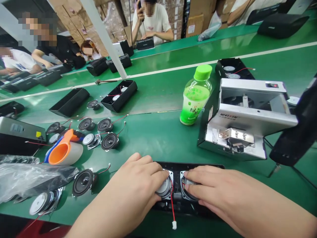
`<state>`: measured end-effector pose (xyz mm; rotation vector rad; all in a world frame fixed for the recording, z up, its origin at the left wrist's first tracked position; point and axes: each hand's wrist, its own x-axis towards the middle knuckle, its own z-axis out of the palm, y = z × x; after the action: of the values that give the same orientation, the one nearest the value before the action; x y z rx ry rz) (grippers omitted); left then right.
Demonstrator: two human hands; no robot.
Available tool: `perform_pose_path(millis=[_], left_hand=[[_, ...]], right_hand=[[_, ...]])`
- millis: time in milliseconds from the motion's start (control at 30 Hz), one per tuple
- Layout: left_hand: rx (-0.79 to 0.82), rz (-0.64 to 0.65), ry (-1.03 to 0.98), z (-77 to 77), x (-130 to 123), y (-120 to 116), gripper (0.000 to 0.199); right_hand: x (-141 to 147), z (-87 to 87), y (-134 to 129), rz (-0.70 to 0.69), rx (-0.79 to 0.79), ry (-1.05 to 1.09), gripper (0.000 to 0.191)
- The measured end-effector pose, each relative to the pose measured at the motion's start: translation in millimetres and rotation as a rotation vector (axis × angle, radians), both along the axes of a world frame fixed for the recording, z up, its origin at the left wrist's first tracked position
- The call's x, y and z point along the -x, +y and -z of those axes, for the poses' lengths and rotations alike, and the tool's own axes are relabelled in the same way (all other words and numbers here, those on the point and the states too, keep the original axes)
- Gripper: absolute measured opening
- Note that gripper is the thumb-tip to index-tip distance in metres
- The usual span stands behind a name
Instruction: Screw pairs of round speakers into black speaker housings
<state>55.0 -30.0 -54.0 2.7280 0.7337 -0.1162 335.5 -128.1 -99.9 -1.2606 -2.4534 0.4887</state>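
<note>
A black speaker housing [177, 206] lies on the green table in front of me, with two round speakers in it. My left hand [141, 186] is closed round the left speaker [163, 189], fingers on its back and thumb at its lower edge. The right speaker [188, 191] is gripped by my right hand [210, 188], whose fingers lie over its magnet and side. From the left speaker a red wire [172, 206] runs toward me and ends in a white connector [174, 225].
Loose speakers [110, 141] and an orange tape dispenser [60, 152] are at left. A green bottle [195, 96] and a metal machine [247, 115] stand beyond my hands. Black housings [70, 101] lie farther back. Across the line sits a person [158, 21].
</note>
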Motion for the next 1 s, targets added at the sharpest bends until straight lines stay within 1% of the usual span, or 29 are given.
perform_pose_path(millis=[100, 267, 433, 567, 700, 800, 900, 1000], left_hand=[[-0.022, -0.015, -0.003, 7.5, -4, -2, 0.041], [-0.030, -0.021, -0.030, 14.8, -4, -3, 0.042], [-0.018, -0.015, -0.045, 15.1, -2, -1, 0.044], [0.012, -0.001, -0.045, 15.7, 1, 2, 0.044], [0.045, 0.000, -0.059, 17.6, 1, 5, 0.047], [0.021, -0.008, -0.077, 17.8, 1, 3, 0.043], [0.002, 0.002, -0.075, 17.6, 2, 1, 0.041], [-0.014, 0.020, -0.071, 18.1, 3, 0, 0.043]], right_hand=[[1, 3.1, 0, 0.009, 0.009, 0.001, 0.043], [0, 1.6, 1, -0.009, -0.039, 0.010, 0.035], [-3, 0.6, -1, -0.026, 0.006, -0.004, 0.043], [-6, 4.5, -3, -0.043, -0.024, -0.028, 0.053], [-6, 7.7, -5, -0.034, -0.023, -0.031, 0.057], [-6, 9.6, -6, -0.016, -0.039, -0.100, 0.059], [-7, 11.6, -9, -0.059, -0.054, -0.132, 0.058], [-9, 13.1, -11, -0.061, -0.055, -0.166, 0.062]])
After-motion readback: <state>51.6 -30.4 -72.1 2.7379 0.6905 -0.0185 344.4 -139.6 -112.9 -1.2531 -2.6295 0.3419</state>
